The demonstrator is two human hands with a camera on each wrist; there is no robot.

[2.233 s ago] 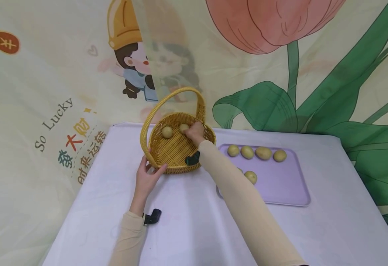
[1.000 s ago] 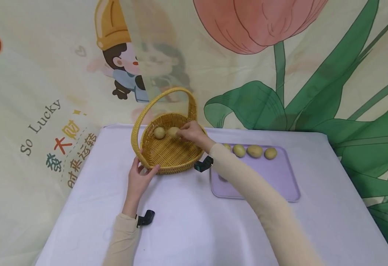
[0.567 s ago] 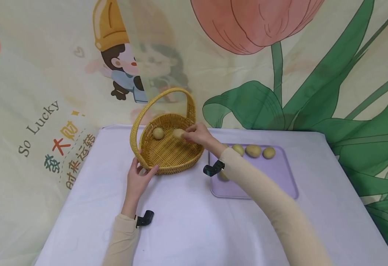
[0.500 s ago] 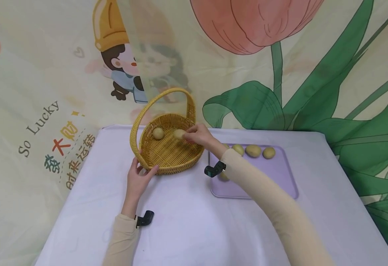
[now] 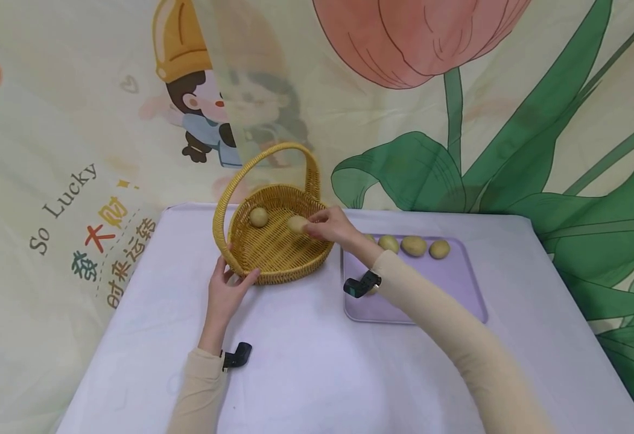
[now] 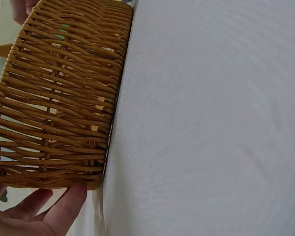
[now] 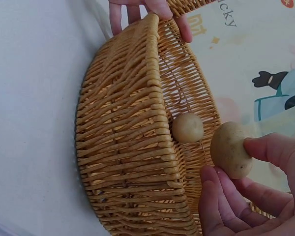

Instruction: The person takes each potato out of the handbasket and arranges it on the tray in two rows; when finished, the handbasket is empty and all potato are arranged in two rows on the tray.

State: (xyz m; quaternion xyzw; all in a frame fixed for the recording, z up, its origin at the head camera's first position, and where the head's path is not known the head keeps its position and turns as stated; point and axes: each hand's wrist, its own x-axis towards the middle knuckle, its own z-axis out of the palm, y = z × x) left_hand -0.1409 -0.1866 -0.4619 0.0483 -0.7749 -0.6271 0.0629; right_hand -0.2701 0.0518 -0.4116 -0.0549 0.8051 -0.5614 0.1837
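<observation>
One basket [image 5: 289,278] and, to its right, one tray [image 5: 460,282] share one worktop [image 5: 295,367]. One potato [image 5: 259,217] lies inside the basket, one is held over it, and at least five show right of it. Two hands [image 5: 228,295] and two wrist cameras [image 5: 239,355] are near it.

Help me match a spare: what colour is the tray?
The tray is plain light purple, seen best in the head view.

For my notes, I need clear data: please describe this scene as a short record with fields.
Left hand: grips the wicker basket at its side
Right hand: pinches a held potato over the basket
Inside basket: a loose potato
Purple tray: carries several tray potatoes, some partly hidden
Surface: white cloth
</observation>
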